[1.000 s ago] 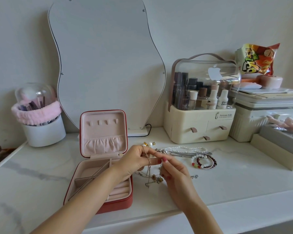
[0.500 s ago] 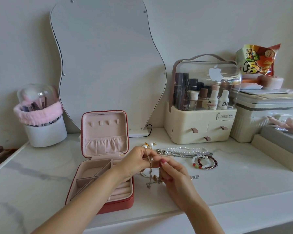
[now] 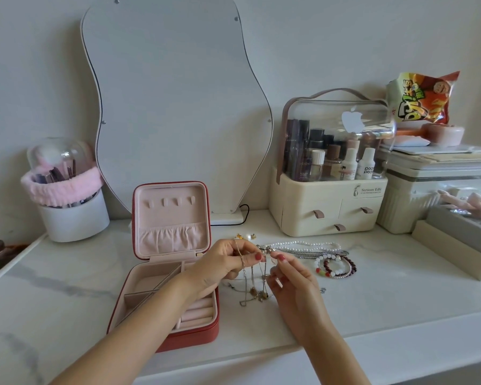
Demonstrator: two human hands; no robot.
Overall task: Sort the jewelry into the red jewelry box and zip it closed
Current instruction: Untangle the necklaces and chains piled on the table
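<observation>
White marble-look table (image 3: pixel 372 309) against a pale wall, wavy mirror (image 3: pixel 175 107) behind. Red square jewelry box with pink lining (image 3: pixel 167 273) sits open, lid upright, left of centre. Left hand (image 3: pixel 222 266) and right hand (image 3: pixel 292 284) both pinch thin gold chain necklaces with small pendants (image 3: pixel 254 284), fingers curled on the chains, pendants dangling just above the table right of the box. Pearl strand (image 3: pixel 306 243) and beaded bracelets (image 3: pixel 335 266) lie further right. Cream cosmetics organizer (image 3: pixel 328 207) behind.
</observation>
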